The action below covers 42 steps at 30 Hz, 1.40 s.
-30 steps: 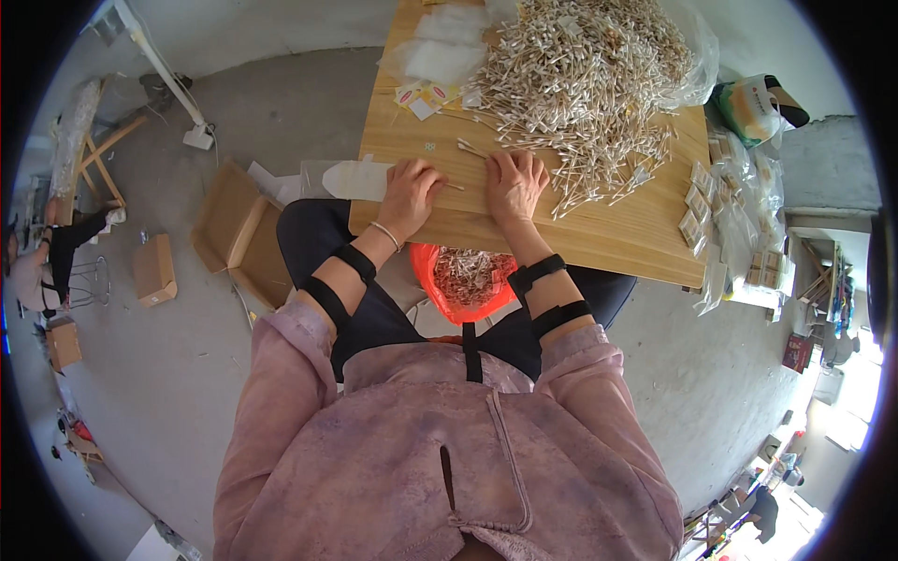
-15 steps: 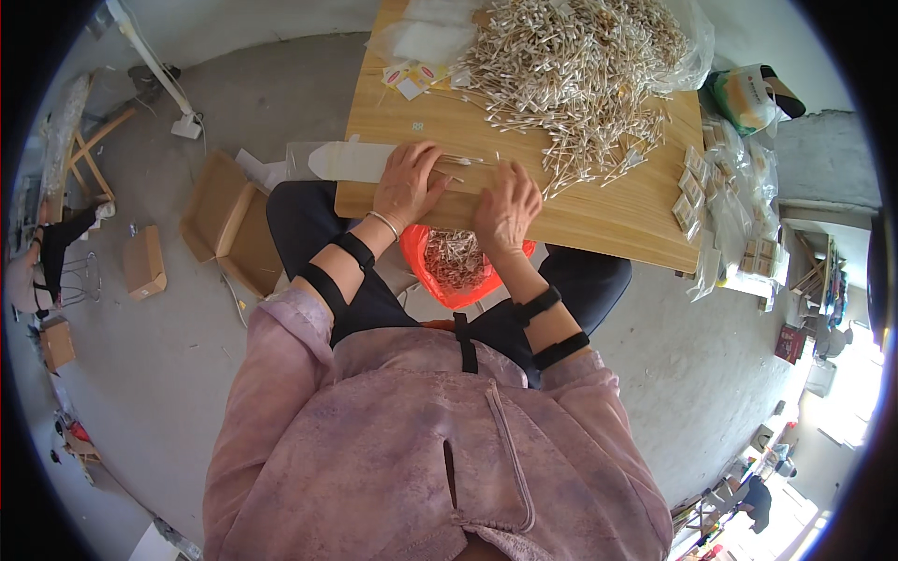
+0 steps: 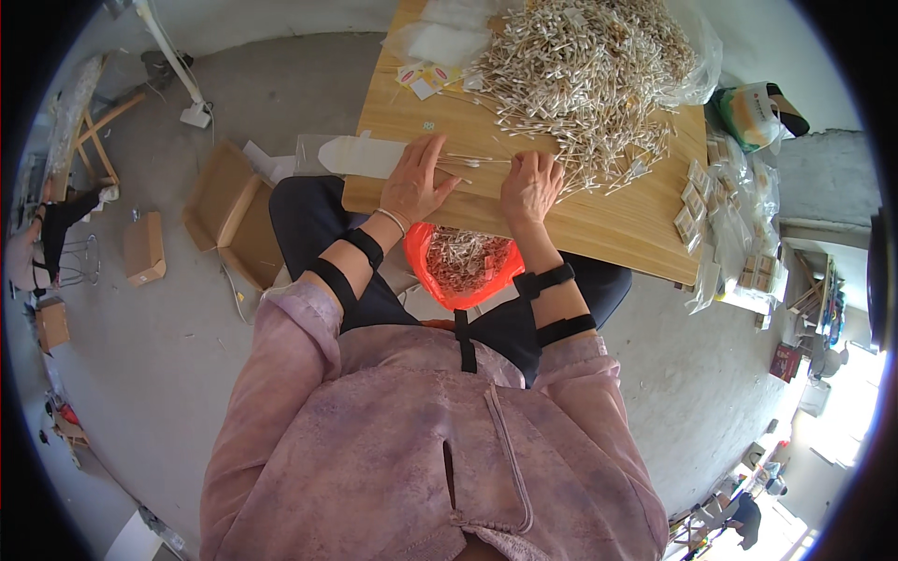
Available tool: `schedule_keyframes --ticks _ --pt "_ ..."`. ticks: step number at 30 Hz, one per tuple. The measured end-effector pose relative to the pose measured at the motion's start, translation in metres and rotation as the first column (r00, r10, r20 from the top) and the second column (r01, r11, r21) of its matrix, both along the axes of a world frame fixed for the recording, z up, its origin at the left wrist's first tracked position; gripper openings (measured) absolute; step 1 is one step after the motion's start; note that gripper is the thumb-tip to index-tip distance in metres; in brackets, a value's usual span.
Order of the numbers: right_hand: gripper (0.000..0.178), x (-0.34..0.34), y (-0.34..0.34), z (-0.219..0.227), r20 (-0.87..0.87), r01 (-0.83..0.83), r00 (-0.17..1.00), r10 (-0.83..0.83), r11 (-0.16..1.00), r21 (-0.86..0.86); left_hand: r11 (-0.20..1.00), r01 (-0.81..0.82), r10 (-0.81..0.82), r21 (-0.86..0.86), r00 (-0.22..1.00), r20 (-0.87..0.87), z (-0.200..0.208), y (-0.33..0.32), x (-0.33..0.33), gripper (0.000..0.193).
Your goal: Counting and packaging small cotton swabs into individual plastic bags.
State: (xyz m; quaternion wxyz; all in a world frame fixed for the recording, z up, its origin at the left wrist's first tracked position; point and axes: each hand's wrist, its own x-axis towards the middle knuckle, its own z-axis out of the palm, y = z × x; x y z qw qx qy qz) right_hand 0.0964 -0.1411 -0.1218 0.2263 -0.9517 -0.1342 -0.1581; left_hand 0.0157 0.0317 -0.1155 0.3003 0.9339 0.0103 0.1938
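Note:
My left hand [image 3: 415, 178] lies over the near edge of the wooden table [image 3: 599, 229], fingers stretched and thumb apart. Beside its fingers is a small row of cotton swabs [image 3: 465, 160], partly covered by the hand. A flat clear bag with a white panel [image 3: 360, 157] reaches out to the left of that hand. My right hand [image 3: 530, 187] is closed, fingers curled down at the near left edge of a large heap of loose cotton swabs [image 3: 585, 70]; what its fingertips hold is hidden.
Below the table edge, between my knees, hangs a red plastic bag [image 3: 418, 271] with swabs inside. Clear bags [image 3: 440, 42] and small yellow cards [image 3: 440, 73] lie at the back left. Small packs [image 3: 690, 201] sit at the right edge. An open cardboard box [image 3: 220, 206] stands on the floor.
My right hand has moved right, away from the left hand and toward the heap, and its fingers are more curled. The left hand stays by the row of swabs.

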Motion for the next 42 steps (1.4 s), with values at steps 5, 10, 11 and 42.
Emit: schedule_keyframes --ticks 5,10,11,42 --pt "0.012 0.01 0.017 0.004 0.044 -0.234 0.971 0.235 0.972 -0.015 1.0 -0.027 0.027 -0.002 0.999 -0.018 -0.001 0.001 0.0 0.07" --pt "0.012 -0.003 0.021 -0.001 -0.063 -0.319 0.945 0.32 0.947 0.027 1.0 -0.003 0.002 -0.031 1.0 -0.018 -0.001 0.0 0.002 0.07" --pt "0.012 -0.006 0.022 -0.003 -0.061 -0.325 0.943 0.326 0.945 0.023 0.999 0.005 -0.006 -0.052 1.0 -0.027 -0.004 0.003 0.001 0.07" --pt "0.048 -0.013 0.014 -0.006 0.003 -0.34 0.94 0.34 0.94 -0.004 0.997 -0.052 0.05 0.051 0.998 0.045 -0.011 0.008 0.004 0.042"
